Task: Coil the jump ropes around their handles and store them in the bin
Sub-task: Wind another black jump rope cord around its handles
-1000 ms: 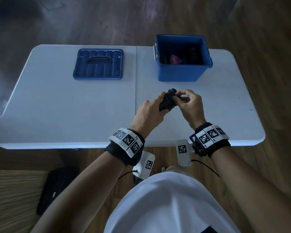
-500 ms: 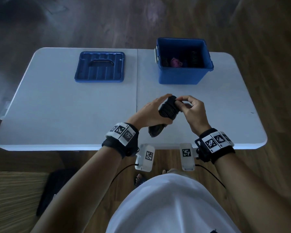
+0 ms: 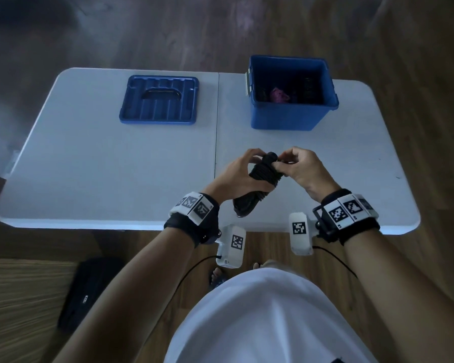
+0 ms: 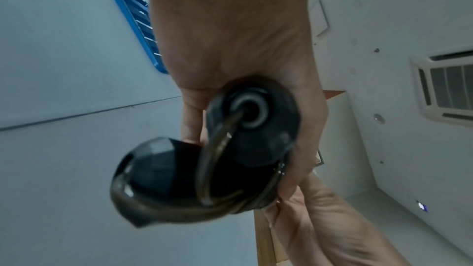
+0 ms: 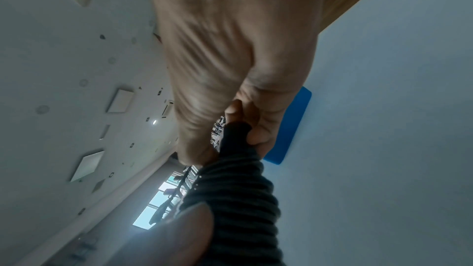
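Note:
A black jump rope (image 3: pixel 262 179) is coiled tightly round its two handles and held above the near middle of the white table (image 3: pixel 116 166). My left hand (image 3: pixel 236 174) grips the bundle from the left; the handle ends (image 4: pixel 250 124) stick out below the palm. My right hand (image 3: pixel 294 166) pinches the top end of the bundle (image 5: pixel 235 135) between thumb and fingers. The open blue bin (image 3: pixel 291 113) stands at the far right of the table; dark coils and something pink lie inside it.
The blue bin lid (image 3: pixel 159 100) lies upside down at the far left of the table. A black bag (image 3: pixel 89 292) sits on the wooden floor below the table's near edge on the left.
The bundle has tilted, so its lower handle end now points toward me below the left palm. Both hands stay on it and have shifted slightly toward me.

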